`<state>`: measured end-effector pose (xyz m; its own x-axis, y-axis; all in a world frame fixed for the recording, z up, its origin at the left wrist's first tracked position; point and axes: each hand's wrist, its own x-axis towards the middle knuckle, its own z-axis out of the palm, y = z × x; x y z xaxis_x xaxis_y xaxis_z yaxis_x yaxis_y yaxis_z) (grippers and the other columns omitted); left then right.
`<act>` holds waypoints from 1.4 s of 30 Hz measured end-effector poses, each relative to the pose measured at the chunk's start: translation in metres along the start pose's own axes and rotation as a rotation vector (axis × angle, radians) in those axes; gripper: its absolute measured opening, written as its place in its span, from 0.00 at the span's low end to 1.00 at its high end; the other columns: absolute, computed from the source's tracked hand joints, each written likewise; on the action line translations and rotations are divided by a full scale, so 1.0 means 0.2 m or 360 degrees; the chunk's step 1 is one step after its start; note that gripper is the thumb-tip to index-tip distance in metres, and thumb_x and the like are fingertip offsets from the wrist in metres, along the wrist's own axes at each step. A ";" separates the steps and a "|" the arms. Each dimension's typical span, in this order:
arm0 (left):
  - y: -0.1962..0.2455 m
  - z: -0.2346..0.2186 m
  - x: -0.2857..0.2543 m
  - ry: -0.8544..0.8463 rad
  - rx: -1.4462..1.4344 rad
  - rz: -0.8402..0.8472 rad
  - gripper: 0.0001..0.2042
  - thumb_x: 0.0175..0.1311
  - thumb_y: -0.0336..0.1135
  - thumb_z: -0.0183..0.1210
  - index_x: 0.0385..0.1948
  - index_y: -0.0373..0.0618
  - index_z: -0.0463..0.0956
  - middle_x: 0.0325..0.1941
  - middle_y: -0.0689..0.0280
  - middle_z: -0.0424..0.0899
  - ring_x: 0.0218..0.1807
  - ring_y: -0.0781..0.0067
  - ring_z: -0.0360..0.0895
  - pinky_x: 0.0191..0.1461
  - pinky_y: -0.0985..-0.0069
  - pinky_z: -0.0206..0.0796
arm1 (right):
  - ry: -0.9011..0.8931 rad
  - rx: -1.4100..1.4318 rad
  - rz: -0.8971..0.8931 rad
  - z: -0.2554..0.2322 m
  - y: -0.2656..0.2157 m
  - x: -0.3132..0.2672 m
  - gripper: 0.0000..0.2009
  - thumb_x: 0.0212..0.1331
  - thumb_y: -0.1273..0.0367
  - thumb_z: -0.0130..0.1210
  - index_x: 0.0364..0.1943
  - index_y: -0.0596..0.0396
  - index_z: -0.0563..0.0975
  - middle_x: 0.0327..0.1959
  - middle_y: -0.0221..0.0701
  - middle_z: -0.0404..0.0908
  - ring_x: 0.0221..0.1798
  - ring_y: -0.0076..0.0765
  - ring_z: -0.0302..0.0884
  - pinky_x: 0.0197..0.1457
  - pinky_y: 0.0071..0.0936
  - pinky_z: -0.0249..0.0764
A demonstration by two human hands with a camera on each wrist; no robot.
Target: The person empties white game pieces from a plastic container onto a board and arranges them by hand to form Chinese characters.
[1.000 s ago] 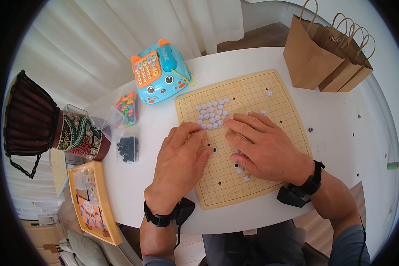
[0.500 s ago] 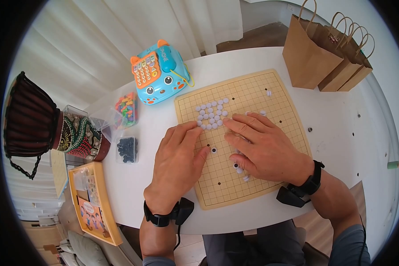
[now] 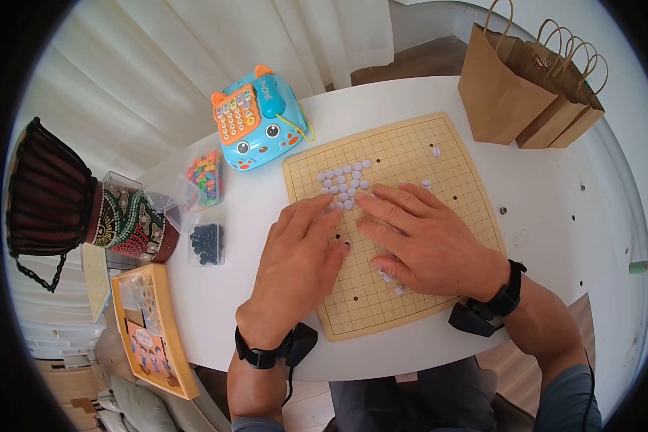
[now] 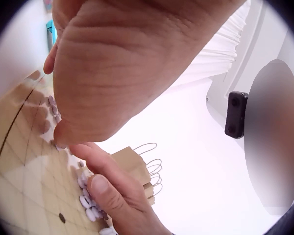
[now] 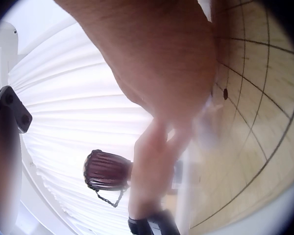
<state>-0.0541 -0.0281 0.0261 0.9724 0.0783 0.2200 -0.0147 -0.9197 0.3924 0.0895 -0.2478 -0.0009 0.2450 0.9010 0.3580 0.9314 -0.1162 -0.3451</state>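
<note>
A wooden Go board (image 3: 439, 129) lies on the table, with a cluster of white Go stones (image 3: 347, 169) on its upper left part. My left hand (image 3: 295, 252) touches the lower left edge of that cluster, its fingers bent loosely and partly covering a few stones. From the other side, my right hand (image 3: 428, 237) lies low over the board, fingers extended, index fingertip at the cluster's lower right. More white stones (image 4: 85, 198) show beneath the right hand in the left wrist view. Two stacked-looking stones (image 3: 398, 290) sit below the right thumb.
Left of the board stand a box of black stones (image 3: 206, 243) and a box of colourful pieces (image 3: 205, 173). A blue toy phone (image 3: 263, 129) is behind them, a drum (image 3: 122, 216) at far left. Paper bags (image 3: 504, 93) stand at the back right.
My left fingertips have shifted slightly right and up, and my right hand slightly left. Stones at the cluster's lower left have moved inward. My hands now sit closer together.
</note>
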 end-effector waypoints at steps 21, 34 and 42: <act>0.01 0.01 0.00 -0.0041 -0.0040 0.0097 0.22 0.72 0.28 0.73 0.67 0.37 0.84 0.74 0.53 0.83 0.74 0.44 0.79 0.79 0.53 0.73 | -0.0054 -0.0065 -0.0055 0.01 0.01 0.00 0.27 0.78 0.54 0.66 0.72 0.56 0.82 0.82 0.42 0.78 0.88 0.55 0.67 0.92 0.60 0.61; 0.01 0.01 0.00 -0.0041 -0.0028 0.0073 0.22 0.72 0.29 0.74 0.66 0.37 0.84 0.75 0.53 0.83 0.75 0.44 0.79 0.78 0.53 0.73 | 0.0204 -0.0111 0.0084 -0.01 0.03 0.02 0.18 0.72 0.66 0.68 0.61 0.56 0.85 0.67 0.38 0.87 0.77 0.49 0.79 0.87 0.55 0.69; 0.01 0.01 0.00 -0.0033 -0.0023 0.0073 0.22 0.72 0.29 0.74 0.65 0.37 0.84 0.74 0.54 0.83 0.75 0.44 0.79 0.78 0.53 0.73 | 0.0207 -0.0060 -0.0028 0.01 0.03 0.02 0.15 0.72 0.66 0.68 0.57 0.57 0.87 0.67 0.34 0.87 0.76 0.46 0.79 0.88 0.53 0.69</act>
<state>-0.0539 -0.0317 0.0249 0.9752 0.0281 0.2194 -0.0625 -0.9166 0.3950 0.0946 -0.2446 -0.0038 0.2591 0.8415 0.4740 0.9447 -0.1187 -0.3057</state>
